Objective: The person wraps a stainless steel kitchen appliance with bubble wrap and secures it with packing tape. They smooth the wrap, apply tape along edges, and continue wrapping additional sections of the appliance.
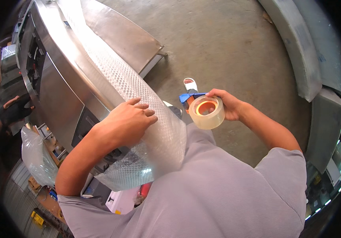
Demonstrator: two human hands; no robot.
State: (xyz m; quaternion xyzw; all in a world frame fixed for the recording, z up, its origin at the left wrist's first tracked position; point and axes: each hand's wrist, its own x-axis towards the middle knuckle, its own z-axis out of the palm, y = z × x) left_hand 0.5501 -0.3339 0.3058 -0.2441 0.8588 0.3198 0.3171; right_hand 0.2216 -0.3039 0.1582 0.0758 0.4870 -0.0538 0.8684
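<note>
My right hand [228, 104] grips a tape dispenser [187, 99] with blue and orange parts, loaded with a wide roll of clear tape [208, 115]. It is held out in front of my body, over the floor. My left hand [128, 121] lies with fingers stretched out on a long strip of bubble wrap [119, 75]. The wrap runs along the edge of a large stainless steel unit [61, 85] and hangs over its near corner, against my shirt. Part of the dispenser is hidden behind the tape roll and my fingers.
A low steel panel [119, 29] juts out beyond the wrapped edge. Long wrapped pieces [297, 43] stand along the right side of the concrete floor [218, 43]. Another person [13, 111] is at the far left, near a plastic-covered bundle [37, 154].
</note>
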